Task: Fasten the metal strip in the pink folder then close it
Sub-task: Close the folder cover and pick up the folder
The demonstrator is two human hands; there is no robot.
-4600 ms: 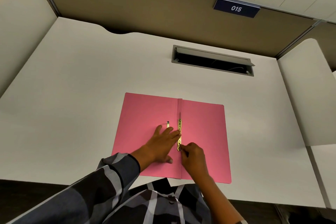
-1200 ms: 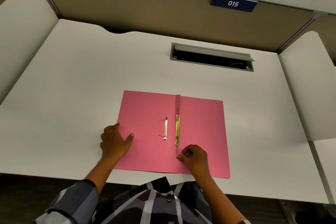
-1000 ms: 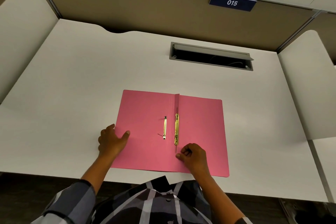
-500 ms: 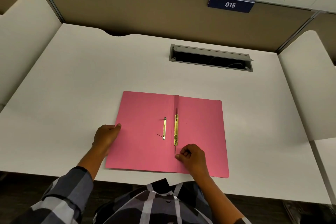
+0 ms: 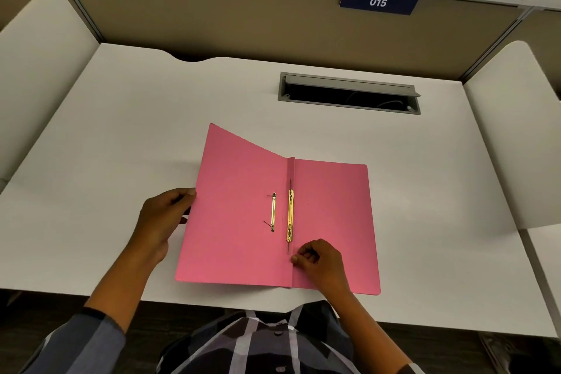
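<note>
The pink folder lies open on the white desk, spine towards me. Its left cover is lifted off the desk and tilted up. My left hand grips that cover's outer left edge. Along the spine lies the gold metal strip, flat and lengthwise. A second thin gold strip sits on the left cover beside it. My right hand rests with curled fingers on the spine just below the strip, pressing the folder down.
The white desk has a grey cable slot at the back right. Brown partition walls with a "015" sign stand behind. Rounded white dividers flank both sides. The near desk edge runs just below the folder.
My left hand slid from the cover's surface to its left edge, took hold and raised the cover off the desk. My right hand stayed on the spine.
</note>
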